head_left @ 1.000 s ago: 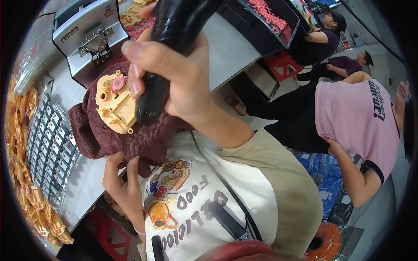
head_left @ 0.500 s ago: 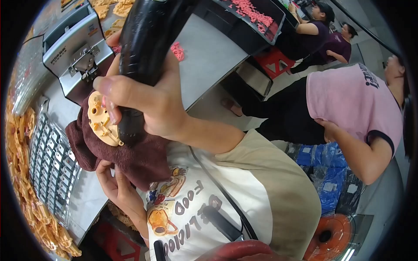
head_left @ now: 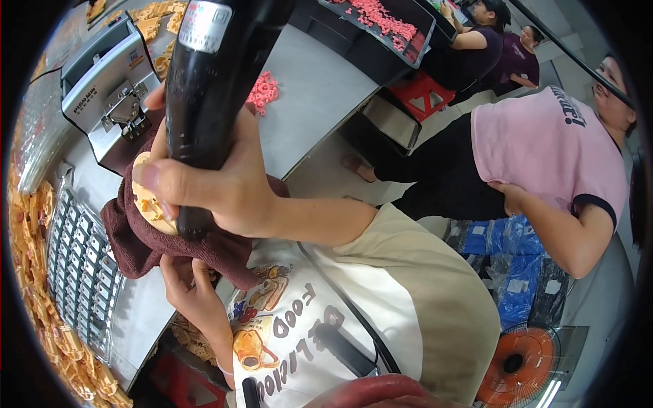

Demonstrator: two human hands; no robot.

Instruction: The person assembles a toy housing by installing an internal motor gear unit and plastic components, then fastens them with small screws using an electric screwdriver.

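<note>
In my right hand [head_left: 228,183] is a thick black electric screwdriver [head_left: 201,95], a white label near its upper part. My fingers wrap round its body, and its lower end points down at a rounded tan plastic part [head_left: 151,209]. My right thumb lies over that part and, with the tool, hides much of it; the tool's very tip is out of sight. Beneath the part, maroon towelling fabric [head_left: 204,253] is bunched up. My left hand [head_left: 189,289] grips this fabric from below, its fingertips tucked under it.
A grey screw feeder [head_left: 112,98] stands behind the fabric. Left lie a clear tray of dark-and-silver pieces [head_left: 81,265] and many tan plastic parts [head_left: 41,299]. Pink pieces [head_left: 264,92] lie on the grey table, more in a black bin [head_left: 367,51]. A person in pink [head_left: 537,149] stands right.
The screwdriver has shifted a little left and tilted, bringing its label into view. The tan part is now more covered by my right hand. My left hand stays under the fabric, slightly shifted.
</note>
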